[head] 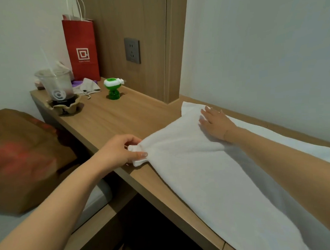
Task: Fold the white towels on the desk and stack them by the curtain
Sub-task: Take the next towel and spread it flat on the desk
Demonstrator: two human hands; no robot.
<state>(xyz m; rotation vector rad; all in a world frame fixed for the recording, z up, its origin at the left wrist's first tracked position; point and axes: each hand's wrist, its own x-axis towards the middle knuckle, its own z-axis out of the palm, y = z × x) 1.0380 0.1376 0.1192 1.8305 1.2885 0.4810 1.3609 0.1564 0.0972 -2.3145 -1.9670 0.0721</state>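
A long white towel (pixel 209 172) lies along the wooden desk (pixel 111 119), running from the middle of the view to the bottom right. My left hand (pixel 122 151) pinches the towel's near-left corner at the desk's front edge, with the cloth bunched between thumb and fingers. My right hand (pixel 216 122) lies flat, fingers straight, on the towel's far-left end close to the wall. No curtain shows in this view.
At the desk's far left stand a plastic cup (pixel 57 87) in a cardboard holder, a red paper bag (pixel 81 51), a crumpled cloth (pixel 88 87) and a green plug-in device (pixel 113 89). A wall socket (pixel 132 50) sits on the wood panel. A brown paper bag (pixel 24 159) lies lower left.
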